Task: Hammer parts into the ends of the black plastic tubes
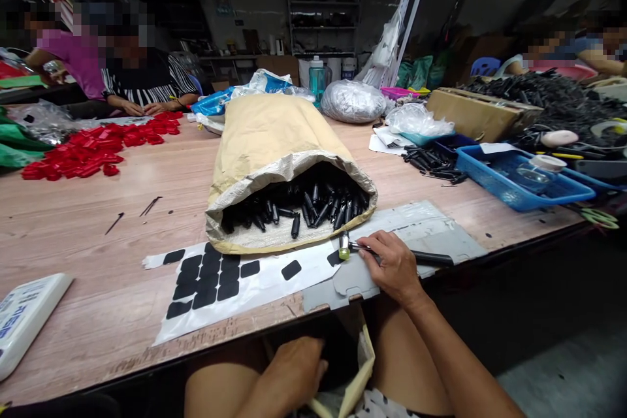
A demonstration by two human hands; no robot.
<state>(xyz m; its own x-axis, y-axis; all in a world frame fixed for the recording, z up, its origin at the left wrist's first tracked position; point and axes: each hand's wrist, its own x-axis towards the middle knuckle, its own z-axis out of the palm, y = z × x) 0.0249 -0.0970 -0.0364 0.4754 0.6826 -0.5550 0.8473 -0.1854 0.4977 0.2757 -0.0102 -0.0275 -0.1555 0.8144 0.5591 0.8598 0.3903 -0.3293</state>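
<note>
My right hand (390, 266) is closed round the handle of a small hammer (432, 258), whose yellow-green-tipped head rests over the grey board's left part. In my lap, my left hand (298, 369) reaches into an open yellowish bag (361, 366); its fingertips are hidden in the dark opening. A large tan sack (279, 124) lies on the table with its mouth towards me, full of black cylindrical parts (296, 225). In front of it is a white sheet with black rounded stickers (209, 277). The grey board (416, 228) lies under the hammer.
Red parts (88, 150) are heaped at the left near a co-worker's hands. A white device (32, 313) sits at the near left. To the right stand a blue tray (519, 186), a cardboard box (475, 111) and black parts. Other people sit at both far sides.
</note>
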